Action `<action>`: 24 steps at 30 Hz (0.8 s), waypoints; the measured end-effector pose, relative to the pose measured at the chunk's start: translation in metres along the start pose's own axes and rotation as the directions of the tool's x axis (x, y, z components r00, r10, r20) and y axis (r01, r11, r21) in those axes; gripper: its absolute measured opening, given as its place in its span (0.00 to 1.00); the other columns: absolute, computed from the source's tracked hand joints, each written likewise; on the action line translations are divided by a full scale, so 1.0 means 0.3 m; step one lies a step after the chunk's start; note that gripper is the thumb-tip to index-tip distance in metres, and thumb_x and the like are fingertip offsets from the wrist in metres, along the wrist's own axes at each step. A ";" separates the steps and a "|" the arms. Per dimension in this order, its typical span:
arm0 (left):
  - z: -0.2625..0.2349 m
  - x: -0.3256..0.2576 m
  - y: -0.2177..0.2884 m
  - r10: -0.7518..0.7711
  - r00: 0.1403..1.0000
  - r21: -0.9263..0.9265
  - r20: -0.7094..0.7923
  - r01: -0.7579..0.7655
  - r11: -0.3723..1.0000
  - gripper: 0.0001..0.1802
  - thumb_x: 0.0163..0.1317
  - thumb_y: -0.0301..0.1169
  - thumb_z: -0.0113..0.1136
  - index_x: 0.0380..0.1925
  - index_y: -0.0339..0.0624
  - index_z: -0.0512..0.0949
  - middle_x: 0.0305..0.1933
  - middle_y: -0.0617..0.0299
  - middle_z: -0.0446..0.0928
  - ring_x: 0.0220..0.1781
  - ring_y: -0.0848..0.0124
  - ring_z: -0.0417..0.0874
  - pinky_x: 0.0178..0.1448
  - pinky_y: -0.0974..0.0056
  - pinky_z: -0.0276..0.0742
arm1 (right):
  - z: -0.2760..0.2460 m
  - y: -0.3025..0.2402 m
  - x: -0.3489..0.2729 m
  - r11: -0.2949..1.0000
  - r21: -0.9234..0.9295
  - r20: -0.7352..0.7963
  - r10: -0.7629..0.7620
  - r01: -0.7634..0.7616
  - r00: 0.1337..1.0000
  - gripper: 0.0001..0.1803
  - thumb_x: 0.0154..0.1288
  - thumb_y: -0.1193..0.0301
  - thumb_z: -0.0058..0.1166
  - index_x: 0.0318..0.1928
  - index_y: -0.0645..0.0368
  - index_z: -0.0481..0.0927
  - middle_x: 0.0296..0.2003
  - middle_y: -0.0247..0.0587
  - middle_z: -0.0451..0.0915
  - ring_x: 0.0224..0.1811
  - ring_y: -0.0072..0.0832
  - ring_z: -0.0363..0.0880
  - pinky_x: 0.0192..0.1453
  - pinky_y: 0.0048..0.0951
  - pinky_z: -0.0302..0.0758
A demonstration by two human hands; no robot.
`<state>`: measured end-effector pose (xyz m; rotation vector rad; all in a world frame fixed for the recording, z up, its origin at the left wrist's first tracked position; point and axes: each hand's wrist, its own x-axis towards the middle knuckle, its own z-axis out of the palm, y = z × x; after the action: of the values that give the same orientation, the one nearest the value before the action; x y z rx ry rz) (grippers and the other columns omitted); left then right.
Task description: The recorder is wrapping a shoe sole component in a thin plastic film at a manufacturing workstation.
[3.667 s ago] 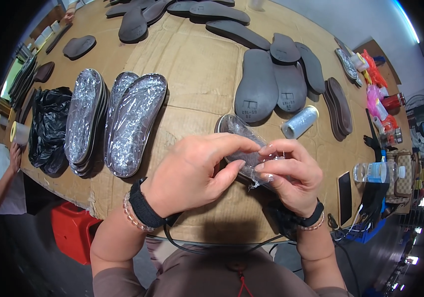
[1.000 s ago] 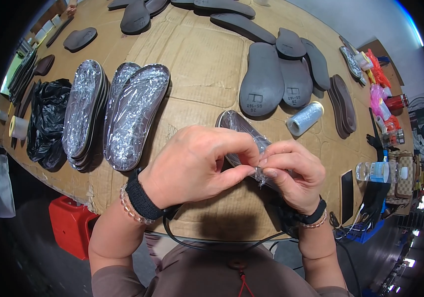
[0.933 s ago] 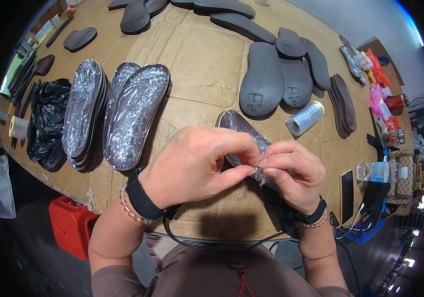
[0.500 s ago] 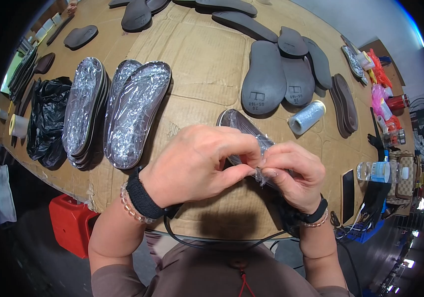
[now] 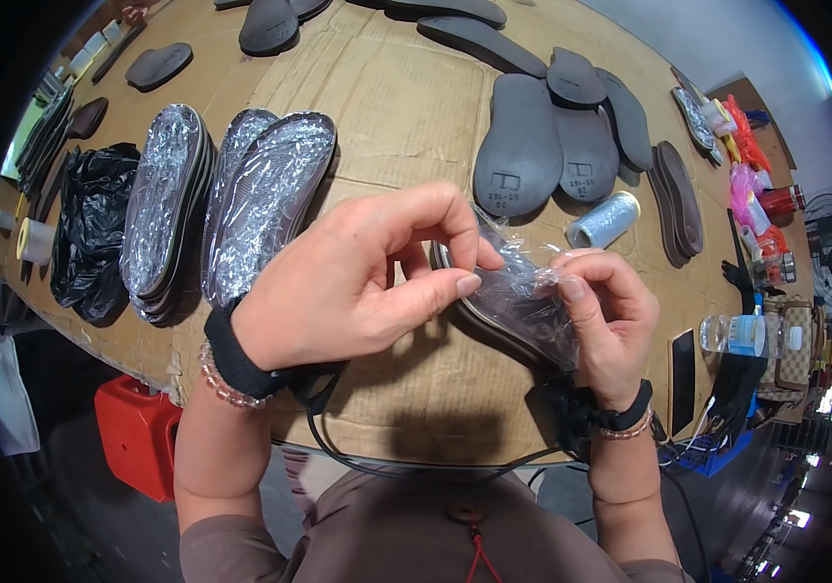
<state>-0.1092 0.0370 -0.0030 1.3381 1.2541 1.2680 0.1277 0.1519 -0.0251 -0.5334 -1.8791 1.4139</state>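
Observation:
A dark shoe sole (image 5: pixel 505 332) lies on the cardboard-covered table in front of me, with loose, crinkled clear plastic film (image 5: pixel 523 285) over it. My right hand (image 5: pixel 612 316) pinches a bunched edge of this film between thumb and fingers at the sole's right side. Over the sole's left side, my left hand (image 5: pixel 363 277) has its thumb and fingertips drawn together at the film; its grip is partly hidden. The sole's far end is partly covered by the left hand and film. Both wrists wear black bands with cables.
Film-wrapped soles (image 5: pixel 165 199) stand stacked at the left beside a black plastic bag (image 5: pixel 95 233). Bare dark soles (image 5: pixel 520 146) lie at the far right, near a film roll (image 5: pixel 604 222). A phone (image 5: pixel 682 384) and a bottle (image 5: pixel 733 335) are at the right edge.
My hands have moved apart from a joint pinch, the left one going left and up. The film between them is now spread out, and more of the sole shows.

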 end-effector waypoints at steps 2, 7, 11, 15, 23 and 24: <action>0.009 0.009 -0.005 0.003 1.000 0.156 0.004 -0.004 0.988 0.07 0.66 0.24 0.68 0.41 0.41 0.79 0.45 0.66 0.87 0.28 0.87 0.74 0.33 0.77 0.70 | 0.002 -0.003 -0.004 1.000 0.019 0.009 0.018 -0.018 1.000 0.03 0.76 0.80 0.59 0.45 0.69 0.82 0.43 0.40 0.84 0.45 0.22 0.81 0.53 0.25 0.78; 0.054 0.008 -0.039 0.140 0.990 0.231 -0.014 -0.133 0.964 0.11 0.65 0.25 0.70 0.47 0.41 0.83 0.35 0.68 0.80 0.26 0.83 0.72 0.30 0.74 0.68 | 0.018 0.005 -0.004 0.998 0.041 0.034 0.049 -0.051 0.998 0.03 0.75 0.80 0.60 0.45 0.68 0.82 0.43 0.40 0.84 0.45 0.22 0.81 0.53 0.25 0.78; 0.070 0.010 -0.045 0.258 0.966 0.382 -0.011 -0.234 0.894 0.08 0.61 0.26 0.75 0.39 0.42 0.85 0.35 0.66 0.80 0.24 0.80 0.72 0.28 0.72 0.67 | 0.008 0.017 -0.003 0.998 -0.035 0.070 -0.042 0.045 0.997 0.03 0.73 0.80 0.62 0.44 0.68 0.83 0.43 0.43 0.85 0.45 0.25 0.83 0.53 0.27 0.79; 0.048 0.012 -0.038 0.277 0.957 0.426 -0.087 -0.215 0.879 0.07 0.61 0.24 0.72 0.39 0.42 0.86 0.39 0.65 0.82 0.32 0.76 0.76 0.35 0.69 0.71 | 0.011 0.004 0.007 0.979 -0.176 0.069 -0.092 0.103 0.993 0.03 0.70 0.80 0.65 0.41 0.67 0.85 0.41 0.46 0.86 0.45 0.31 0.85 0.53 0.30 0.80; 0.046 0.049 -0.044 0.395 0.917 0.619 0.047 -0.337 0.709 0.28 0.56 0.27 0.66 0.61 0.45 0.82 0.57 0.59 0.85 0.73 0.55 0.76 0.79 0.47 0.59 | 0.019 -0.007 0.012 0.957 -0.201 0.099 -0.193 0.209 0.976 0.03 0.67 0.81 0.66 0.39 0.66 0.84 0.39 0.45 0.86 0.42 0.34 0.86 0.50 0.31 0.80; 0.041 0.055 -0.039 0.400 0.915 0.625 0.055 -0.344 0.701 0.28 0.56 0.27 0.66 0.61 0.45 0.82 0.57 0.59 0.85 0.73 0.55 0.76 0.79 0.47 0.59 | 0.020 -0.011 0.009 0.955 -0.207 0.114 -0.192 0.213 0.975 0.03 0.66 0.81 0.66 0.38 0.65 0.84 0.38 0.45 0.86 0.41 0.34 0.86 0.48 0.31 0.80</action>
<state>-0.0986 0.0552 -0.0141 2.1300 1.6038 1.2255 0.1218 0.1490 -0.0219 -0.3704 -2.1133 1.1228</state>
